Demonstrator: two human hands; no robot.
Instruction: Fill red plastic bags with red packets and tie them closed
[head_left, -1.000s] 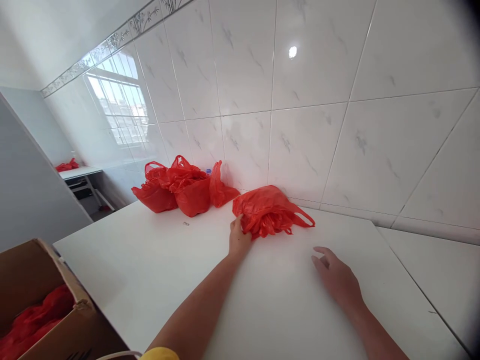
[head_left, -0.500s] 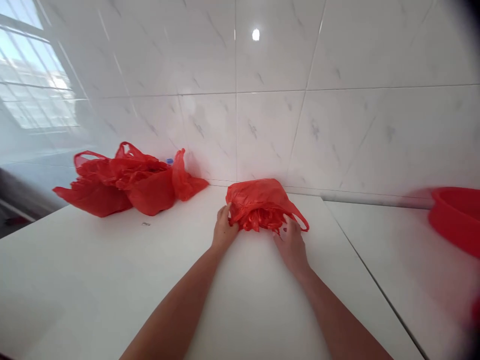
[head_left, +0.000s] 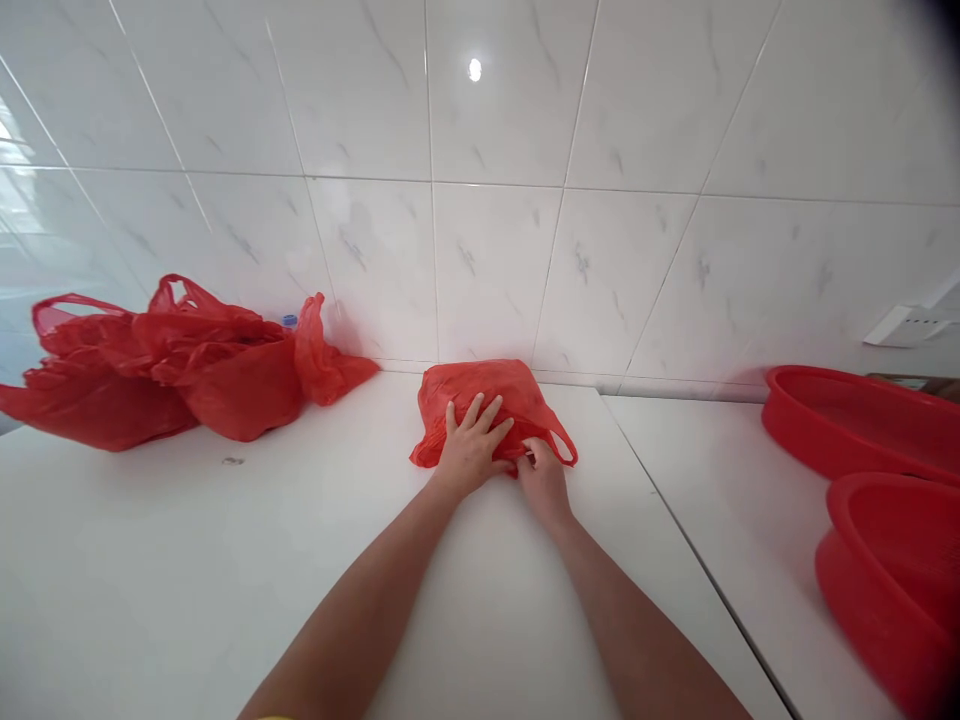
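A red plastic bag (head_left: 487, 380) lies on the white table (head_left: 480, 600), close to the tiled wall, one loop handle sticking out on its right side. My left hand (head_left: 469, 455) presses on the bag with its fingers spread. Beside it, my right hand (head_left: 544, 480) pinches the bag's front edge near the handle, fingers closed on the plastic. What is inside the bag is hidden under the plastic and my left hand.
Several filled red plastic bags (head_left: 240, 390) stand along the wall on the left, a small blue cap (head_left: 289, 321) behind them. Two red basins (head_left: 832, 440) are on the right, past a seam in the tabletop. A socket strip (head_left: 907, 327) is on the right wall.
My view has turned right, bringing the red basins in. My right hand has come over to the bag and closed on its edge. My left hand has shifted from its side onto its top.
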